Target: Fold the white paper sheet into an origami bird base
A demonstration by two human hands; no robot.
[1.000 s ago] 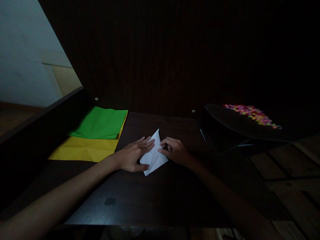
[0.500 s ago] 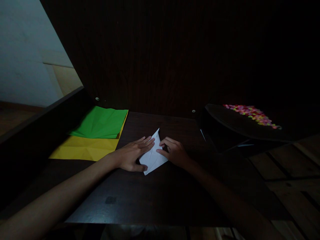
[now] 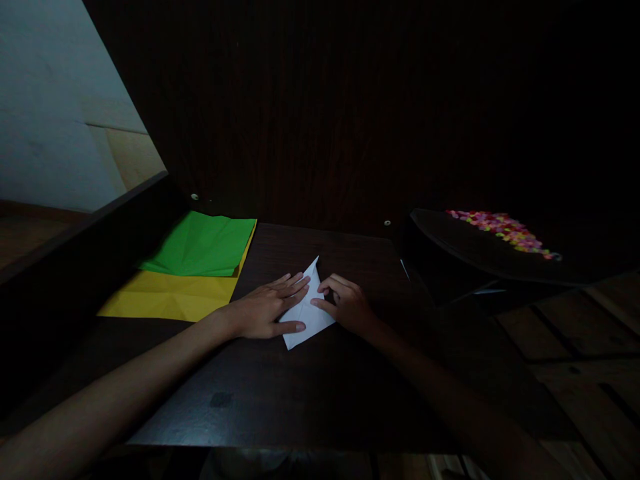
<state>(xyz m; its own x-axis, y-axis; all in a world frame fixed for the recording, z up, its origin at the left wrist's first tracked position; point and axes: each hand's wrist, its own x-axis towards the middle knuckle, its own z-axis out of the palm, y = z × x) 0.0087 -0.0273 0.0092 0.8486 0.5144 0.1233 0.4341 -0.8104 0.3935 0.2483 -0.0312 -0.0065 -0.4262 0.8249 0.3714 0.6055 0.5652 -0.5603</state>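
A folded white paper (image 3: 311, 319), shaped like a pointed kite, lies flat on a dark wooden table (image 3: 280, 393). My left hand (image 3: 265, 308) rests palm down on its left half, fingers spread and the thumb laid across the paper. My right hand (image 3: 345, 303) sits at the paper's right edge, its fingertips curled and pressing on the paper near the middle crease. Neither hand lifts the paper off the table.
A green sheet (image 3: 203, 244) lies over a yellow sheet (image 3: 170, 298) at the table's far left. A dark tray (image 3: 480, 257) with several small colourful pieces (image 3: 503, 227) stands at the right. A dark wooden panel rises behind the table.
My left thumb has slid onto the paper's lower left part. My right fingertips have crept slightly left along the paper. The paper itself stays in place.
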